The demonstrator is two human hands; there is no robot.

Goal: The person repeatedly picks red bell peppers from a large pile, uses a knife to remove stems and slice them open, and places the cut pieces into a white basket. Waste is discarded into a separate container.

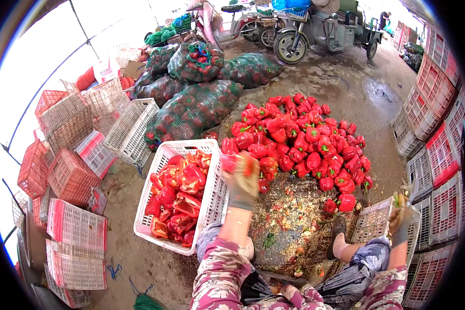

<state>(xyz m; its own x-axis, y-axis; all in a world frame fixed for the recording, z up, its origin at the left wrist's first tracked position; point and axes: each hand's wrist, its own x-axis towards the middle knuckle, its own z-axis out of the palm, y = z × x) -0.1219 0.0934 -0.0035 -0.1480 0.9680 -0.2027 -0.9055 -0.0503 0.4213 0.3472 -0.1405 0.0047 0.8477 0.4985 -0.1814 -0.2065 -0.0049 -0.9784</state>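
My left hand (245,184), in a soiled work glove and blurred by motion, is at the right rim of a white plastic crate (144,201). Its fingers hold a piece of red bell pepper (228,162). Inside the crate lie cut, hollowed red pepper pieces (178,197). Over at the right, my gloved right hand (398,219) is closed above a pale plastic crate (372,223). A small greenish thing, apparently a pepper stem or core (396,199), shows at its fingers; a thin pale shape beside it is unclear. Whole red bell peppers (306,143) are heaped ahead.
Seeds and pepper scraps (290,224) cover the ground between my feet. Net sacks of peppers (195,110) lie beyond the white crate. Plastic crates stand at left (77,224) and in stacks at right (441,155). A cargo tricycle (329,31) is parked at the back; a person (384,19) stands far off.
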